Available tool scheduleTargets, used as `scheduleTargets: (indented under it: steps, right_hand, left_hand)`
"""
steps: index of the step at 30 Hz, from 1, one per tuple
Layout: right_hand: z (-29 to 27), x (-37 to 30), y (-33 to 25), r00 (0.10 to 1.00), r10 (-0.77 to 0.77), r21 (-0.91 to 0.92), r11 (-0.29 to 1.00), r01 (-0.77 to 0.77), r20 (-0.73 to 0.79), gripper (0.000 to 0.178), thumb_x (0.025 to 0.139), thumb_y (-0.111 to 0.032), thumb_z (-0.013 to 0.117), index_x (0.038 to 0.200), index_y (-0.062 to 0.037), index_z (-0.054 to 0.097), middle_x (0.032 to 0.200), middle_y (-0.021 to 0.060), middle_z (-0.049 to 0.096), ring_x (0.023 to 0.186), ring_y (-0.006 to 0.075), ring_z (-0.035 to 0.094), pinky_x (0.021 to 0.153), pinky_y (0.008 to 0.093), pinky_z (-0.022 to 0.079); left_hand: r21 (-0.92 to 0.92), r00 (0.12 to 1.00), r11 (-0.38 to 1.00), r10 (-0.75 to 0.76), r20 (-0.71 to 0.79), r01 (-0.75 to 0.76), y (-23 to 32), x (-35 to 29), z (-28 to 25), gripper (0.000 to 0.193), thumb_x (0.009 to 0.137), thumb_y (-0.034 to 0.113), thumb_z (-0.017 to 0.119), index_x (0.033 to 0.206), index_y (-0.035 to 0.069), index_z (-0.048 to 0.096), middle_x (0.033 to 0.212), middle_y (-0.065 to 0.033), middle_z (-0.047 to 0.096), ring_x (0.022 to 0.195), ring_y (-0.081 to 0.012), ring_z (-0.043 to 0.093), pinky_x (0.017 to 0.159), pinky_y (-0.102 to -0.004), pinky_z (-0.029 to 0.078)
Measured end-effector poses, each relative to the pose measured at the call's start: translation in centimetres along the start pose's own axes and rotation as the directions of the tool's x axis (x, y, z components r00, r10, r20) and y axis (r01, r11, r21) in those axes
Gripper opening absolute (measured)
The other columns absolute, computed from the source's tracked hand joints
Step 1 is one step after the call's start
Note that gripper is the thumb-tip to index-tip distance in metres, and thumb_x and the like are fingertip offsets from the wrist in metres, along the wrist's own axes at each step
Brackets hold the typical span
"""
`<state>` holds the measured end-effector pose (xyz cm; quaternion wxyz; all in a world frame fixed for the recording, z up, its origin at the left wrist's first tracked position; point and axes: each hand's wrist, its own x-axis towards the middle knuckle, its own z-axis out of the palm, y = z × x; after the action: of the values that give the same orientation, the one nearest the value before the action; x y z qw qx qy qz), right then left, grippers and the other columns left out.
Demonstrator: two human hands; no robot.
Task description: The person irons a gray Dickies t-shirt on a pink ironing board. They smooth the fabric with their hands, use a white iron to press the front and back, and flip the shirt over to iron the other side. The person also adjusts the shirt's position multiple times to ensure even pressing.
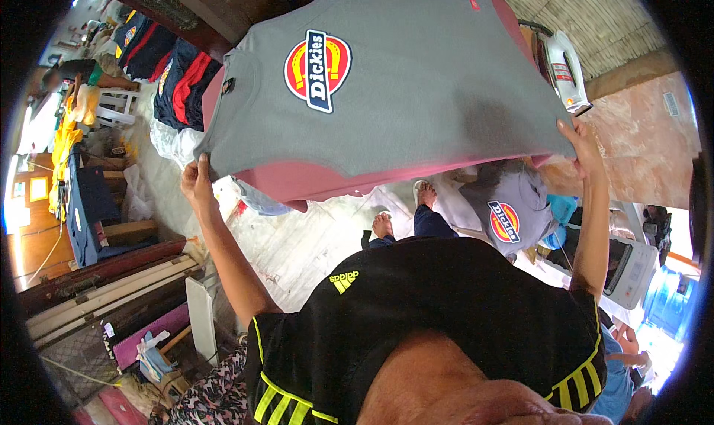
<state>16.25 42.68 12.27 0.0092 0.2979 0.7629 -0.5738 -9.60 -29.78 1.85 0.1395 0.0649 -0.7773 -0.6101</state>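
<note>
1. The person holds a grey T-shirt (401,90) with pink trim up in front of them, spread flat, its round badge facing up.
2. The left hand (197,181) has its fingers closed on the shirt's lower left corner.
3. The right hand (584,148) pinches the lower right corner.
4. The shirt's long axis runs hand to hand; both grip equally close, the cloth lying up and away from the fingers.
5. Another grey shirt (513,209) lies below, a white iron (565,72) beyond.
</note>
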Motion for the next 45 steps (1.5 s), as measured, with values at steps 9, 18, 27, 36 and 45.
scheduleTargets:
  steps: [9, 18, 27, 36, 45]
  right_hand:
    - [0.6, -7.5, 11.7, 0.997, 0.054, 0.075, 0.996, -0.05, -0.06, 0.036, 0.095, -0.017, 0.063, 0.126, 0.0009, 0.06, 0.115, 0.0059, 0.067, 0.1, 0.0137, 0.062, 0.091, 0.0303, 0.046]
    - [-3.0, -4.8, 21.2, 1.0, -0.017, -0.437, 0.899, 0.008, -0.016, 0.025, 0.095, -0.019, 0.064, 0.113, -0.0017, 0.063, 0.096, 0.0057, 0.066, 0.085, 0.0129, 0.059, 0.074, 0.0328, 0.048]
    - [12.0, 12.4, 1.8, 0.765, -0.638, -0.507, 0.632, 0.587, 0.09, 0.021, 0.093, -0.015, 0.063, 0.111, -0.0039, 0.065, 0.1, 0.0133, 0.068, 0.088, 0.0239, 0.066, 0.081, 0.0322, 0.051]
    - [35.4, 23.9, -9.2, 0.379, -0.87, -0.591, 0.133, 0.796, 0.315, 0.037, 0.091, -0.033, 0.064, 0.114, -0.0043, 0.066, 0.118, 0.0119, 0.062, 0.108, 0.0321, 0.057, 0.091, 0.0461, 0.046]
    - [38.8, 27.8, -9.7, 0.476, -0.822, -0.353, 0.366, 0.861, 0.311, 0.03, 0.086, -0.033, 0.069, 0.102, -0.0077, 0.071, 0.095, 0.0076, 0.069, 0.093, 0.0254, 0.064, 0.085, 0.0419, 0.048]
  left_hand:
    - [-0.008, 0.977, 0.977, -0.215, -0.01, 0.215, -4.0, -12.5, -4.2, 0.013, 0.093, 0.014, 0.069, 0.088, 0.002, 0.068, 0.083, 0.0014, 0.066, 0.074, -0.0058, 0.053, 0.07, -0.0225, 0.041]
    - [0.559, 0.993, 0.822, -0.067, -0.094, 0.108, -4.2, -16.8, -3.3, 0.031, 0.094, 0.023, 0.067, 0.107, -0.005, 0.064, 0.09, -0.0098, 0.064, 0.084, -0.0185, 0.059, 0.076, -0.0308, 0.046]
    - [0.669, 0.937, 0.686, 0.348, 0.045, -0.287, 2.0, 1.5, 10.2, 0.058, 0.09, 0.045, 0.065, 0.123, -0.002, 0.061, 0.122, -0.0261, 0.059, 0.113, -0.0405, 0.057, 0.098, -0.0461, 0.044]
    - [0.731, 0.98, 0.667, -0.005, 0.199, -0.144, -0.5, 10.5, 11.8, 0.063, 0.079, 0.055, 0.074, 0.104, -0.003, 0.067, 0.086, -0.0171, 0.069, 0.086, -0.0314, 0.067, 0.077, -0.039, 0.05]
    - [0.429, 0.945, 0.845, 0.256, 0.202, -0.32, -2.7, 12.2, 10.6, 0.027, 0.09, 0.03, 0.07, 0.101, 0.006, 0.066, 0.078, -0.0102, 0.067, 0.07, -0.0218, 0.064, 0.067, -0.035, 0.049]
